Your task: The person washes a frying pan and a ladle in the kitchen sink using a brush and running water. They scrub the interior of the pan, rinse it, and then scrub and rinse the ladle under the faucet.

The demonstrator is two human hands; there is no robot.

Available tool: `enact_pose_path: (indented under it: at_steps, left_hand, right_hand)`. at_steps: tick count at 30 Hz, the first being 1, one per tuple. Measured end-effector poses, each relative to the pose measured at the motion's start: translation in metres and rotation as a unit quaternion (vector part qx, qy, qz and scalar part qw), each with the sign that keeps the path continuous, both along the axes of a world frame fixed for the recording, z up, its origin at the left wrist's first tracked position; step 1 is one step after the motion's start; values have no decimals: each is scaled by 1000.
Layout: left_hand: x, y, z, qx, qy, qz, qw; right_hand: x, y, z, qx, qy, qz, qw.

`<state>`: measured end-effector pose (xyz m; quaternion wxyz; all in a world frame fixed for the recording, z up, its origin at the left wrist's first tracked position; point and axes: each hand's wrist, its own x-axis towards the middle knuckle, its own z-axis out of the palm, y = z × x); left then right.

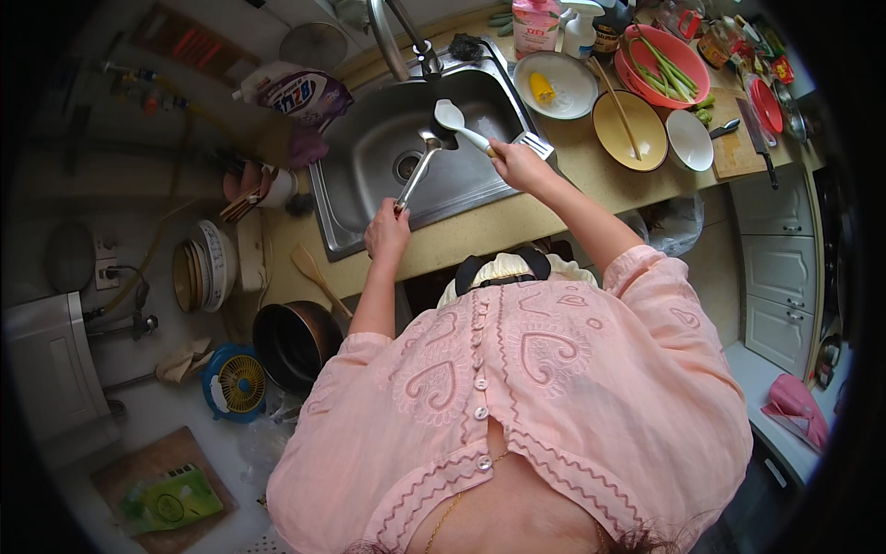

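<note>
Utensil (420, 175) of metal, head (431, 141) indistinct, sits clenched in left hand (387, 231); right hand (520, 166) clasps white spoon (449, 114), partly hiding handle (478, 141).

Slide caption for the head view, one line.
At a steel sink, the left hand holds a metal utensil and the right hand a white spoon; bowls stand at right.

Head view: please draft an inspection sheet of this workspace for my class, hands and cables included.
Surface: counter around steel sink.
Things in hand: metal utensil, white spoon, both over the sink; slotted turner by right hand.
Clutter: yellow bowl, red basket of green stalks, knife, board.
Hands: left hand grips metal utensil; right hand grips white spoon.
Cables: one at wall socket.
Surroundings: fan, pot, drawers.
</note>
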<state>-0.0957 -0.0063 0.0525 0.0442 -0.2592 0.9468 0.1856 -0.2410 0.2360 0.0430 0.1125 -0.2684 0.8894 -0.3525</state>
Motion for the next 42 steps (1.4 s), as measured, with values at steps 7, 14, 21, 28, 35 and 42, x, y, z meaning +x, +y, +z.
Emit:
enact_pose_path:
  at_steps: [7,14,21,28,35,42]
  left_hand:
    - [-2,9,16,-28,5,13,1000]
    - [-22,16,25,-69,-31,21,997]
    - [-35,5,13,-96,-13,-4,995]
    - [-39,7,12,-43,-26,-5,999]
    - [-42,12,15,4,-33,15,999]
    - [-39,-2,5,49,-37,36,997]
  right_hand:
    - [18,-4,21,91,-1,46,995]
    - [34,-15,28,160,3,82,984]
    - [54,-24,35,68,-15,141,987]
    - [38,-17,31,57,-55,117,990]
    - [21,-8,18,63,-49,90,993]
    - [28,-17,10,55,-65,93,992]
